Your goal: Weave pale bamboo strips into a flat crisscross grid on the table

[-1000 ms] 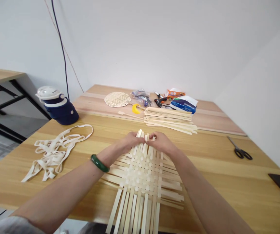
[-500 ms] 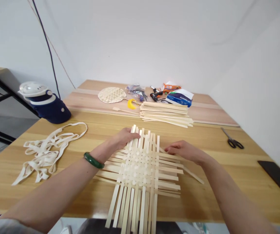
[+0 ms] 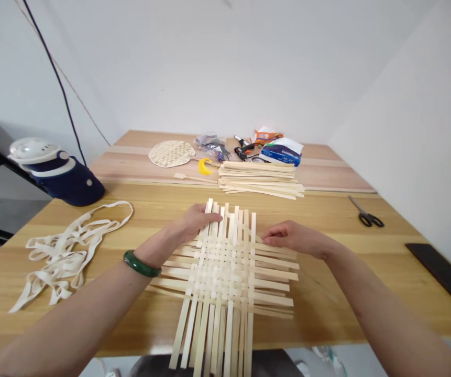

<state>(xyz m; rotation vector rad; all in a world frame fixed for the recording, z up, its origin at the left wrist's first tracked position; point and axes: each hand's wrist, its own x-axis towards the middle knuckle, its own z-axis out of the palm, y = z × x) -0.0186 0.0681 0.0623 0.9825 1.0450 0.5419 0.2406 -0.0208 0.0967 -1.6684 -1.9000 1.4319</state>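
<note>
A square mat woven from pale bamboo strips (image 3: 221, 267) lies in front of me, its loose strip ends fanning out on all sides and over the table's near edge. My left hand (image 3: 197, 222), a green bangle on its wrist, is closed on the upright strip ends at the mat's upper left, thumb on top. At the upper right, the fingers of my right hand (image 3: 294, 238) pinch a thin bamboo strip (image 3: 258, 239). That strip runs slantwise among the far upright ends; its outer end, beyond my hand, is blurred.
A pile of bamboo strips (image 3: 260, 178) lies behind the mat, near a round woven fan (image 3: 172, 153), a yellow tape piece (image 3: 204, 166) and a glue gun (image 3: 244, 152). White cloth tape (image 3: 58, 256) and a blue-white container (image 3: 60, 173) are left; scissors (image 3: 366, 215) and a black slab (image 3: 441, 275) right.
The view has shifted slightly, so most things sit further left. My right hand still pinches the strip, whose outer end has gone from sharp to smeared. My left hand keeps its hold.
</note>
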